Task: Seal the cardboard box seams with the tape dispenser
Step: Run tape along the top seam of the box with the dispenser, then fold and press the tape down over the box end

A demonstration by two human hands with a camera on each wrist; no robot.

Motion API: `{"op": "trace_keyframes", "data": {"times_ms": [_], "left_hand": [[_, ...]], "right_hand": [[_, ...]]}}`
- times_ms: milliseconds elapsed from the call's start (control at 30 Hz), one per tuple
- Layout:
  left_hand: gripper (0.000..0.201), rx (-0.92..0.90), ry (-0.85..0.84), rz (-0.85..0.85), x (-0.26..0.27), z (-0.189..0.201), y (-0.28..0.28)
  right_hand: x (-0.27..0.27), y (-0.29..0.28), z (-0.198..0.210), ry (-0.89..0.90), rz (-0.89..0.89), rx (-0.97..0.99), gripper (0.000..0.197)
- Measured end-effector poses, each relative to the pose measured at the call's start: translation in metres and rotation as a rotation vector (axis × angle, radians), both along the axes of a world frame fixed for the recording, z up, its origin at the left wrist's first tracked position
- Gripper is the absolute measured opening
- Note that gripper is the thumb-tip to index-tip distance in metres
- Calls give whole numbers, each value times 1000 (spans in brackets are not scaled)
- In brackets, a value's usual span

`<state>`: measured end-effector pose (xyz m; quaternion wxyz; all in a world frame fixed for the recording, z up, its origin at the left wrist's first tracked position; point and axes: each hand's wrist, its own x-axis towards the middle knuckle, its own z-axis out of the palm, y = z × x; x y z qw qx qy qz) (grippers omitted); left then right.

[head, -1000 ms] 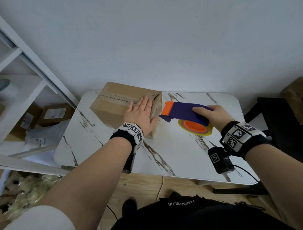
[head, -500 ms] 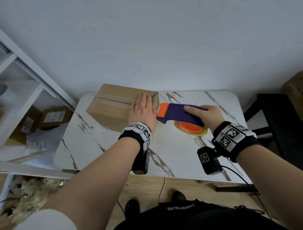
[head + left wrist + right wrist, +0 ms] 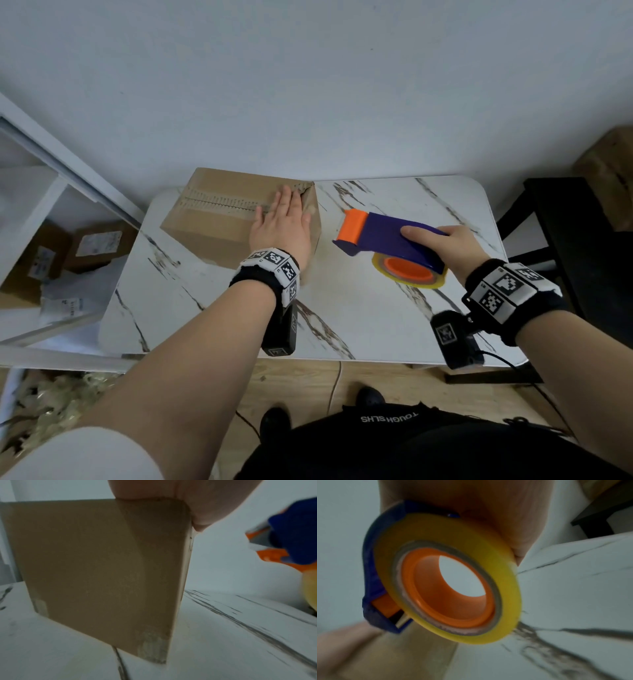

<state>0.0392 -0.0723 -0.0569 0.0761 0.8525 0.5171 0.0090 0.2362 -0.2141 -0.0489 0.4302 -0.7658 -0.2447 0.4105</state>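
A brown cardboard box (image 3: 219,219) stands at the back left of the marble table (image 3: 359,315), with a seam strip along its top. My left hand (image 3: 284,222) lies flat on the box top near its right end, fingers straight; in the left wrist view the palm (image 3: 197,497) rests over the box (image 3: 102,568) corner. My right hand (image 3: 445,243) grips a blue and orange tape dispenser (image 3: 387,240) holding a yellow tape roll (image 3: 409,274), just right of the box and clear of it. The right wrist view shows the tape roll (image 3: 447,577) close up, blurred.
A white shelf unit (image 3: 51,192) with small parcels (image 3: 96,243) stands left of the table. A dark chair or stand (image 3: 561,222) sits at the right. The wall runs right behind the table. Wooden floor and my shoes (image 3: 370,397) are below the front edge.
The dispenser has drawn back to the right, away from the box's right end. My left hand stays flat on the box top, fingers reaching a little further back.
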Motion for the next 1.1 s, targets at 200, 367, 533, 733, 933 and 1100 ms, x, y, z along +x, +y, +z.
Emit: {"op": "trace_keyframes", "data": {"times_ms": [200, 367, 533, 733, 933, 1100], "left_hand": [[60, 21, 11, -7, -1, -1, 0], [61, 47, -5, -8, -1, -3, -2], [60, 43, -12, -9, -1, -4, -2], [67, 12, 31, -24, 0, 2, -3], [60, 36, 32, -36, -1, 1, -5], [64, 42, 12, -67, -5, -1, -1]], "right_hand": [[-11, 18, 9, -267, 108, -131, 47], [-29, 44, 18, -361, 195, -238, 53], [-46, 73, 34, -449, 254, -277, 52], [-61, 92, 63, -600, 310, -263, 41], [-77, 79, 33, -956, 458, -377, 27], [-69, 73, 1, -982, 479, -396, 41]]}}
